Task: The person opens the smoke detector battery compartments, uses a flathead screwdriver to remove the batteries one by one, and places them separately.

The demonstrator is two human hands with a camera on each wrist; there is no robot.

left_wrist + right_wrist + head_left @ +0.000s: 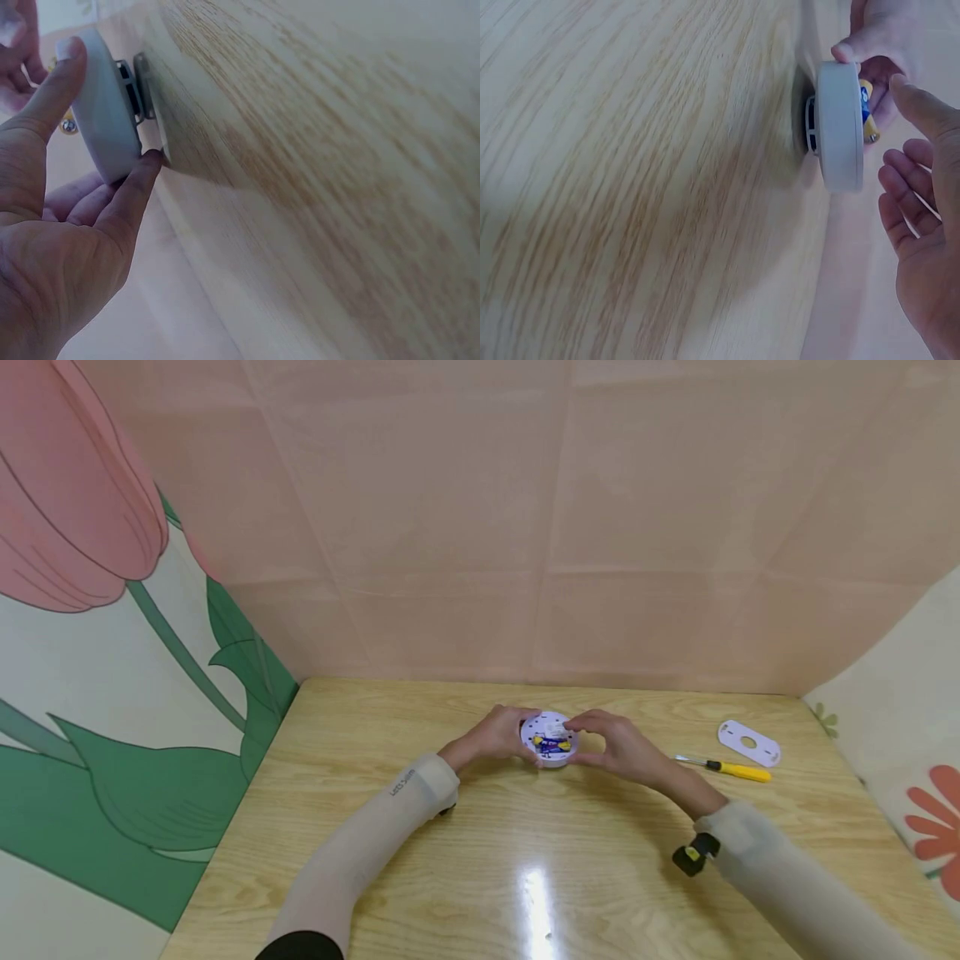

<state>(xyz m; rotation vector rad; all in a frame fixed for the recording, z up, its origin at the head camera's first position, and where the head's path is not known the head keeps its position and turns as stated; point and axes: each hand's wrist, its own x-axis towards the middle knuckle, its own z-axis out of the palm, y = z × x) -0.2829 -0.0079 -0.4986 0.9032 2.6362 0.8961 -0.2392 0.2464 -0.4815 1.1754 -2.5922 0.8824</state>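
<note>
Nearest, pale sleeves [367, 843] are reached in over the bare wood of the desk [427, 902], and a black device [694, 855] is worn at the right wrist. Beyond them, between the hands, a round white housing [537, 725] is held low over the desk. Its rim is gripped by the left hand [497, 733], thumb against fingers, presumably so that the upper face is left free. The right hand [628, 748] is held at the opposite side, thumb and forefinger spread wide; nothing is seen grasped, and contact with the rim cannot be told. The uncovered face is turned up, the slotted underside toward the desk; being round, the housing has no long axis. A blue-and-yellow battery [553, 745] is laid roughly crosswise in it. To the right, a screwdriver [738, 772] is placed apparently within reach, shaft pointed left toward the hands, yellow handle right. Just past it, a white oblong plate [763, 748] is laid slantwise, far left to near right. Farthest, a pinkish cloth [465, 527] is hung.
</note>
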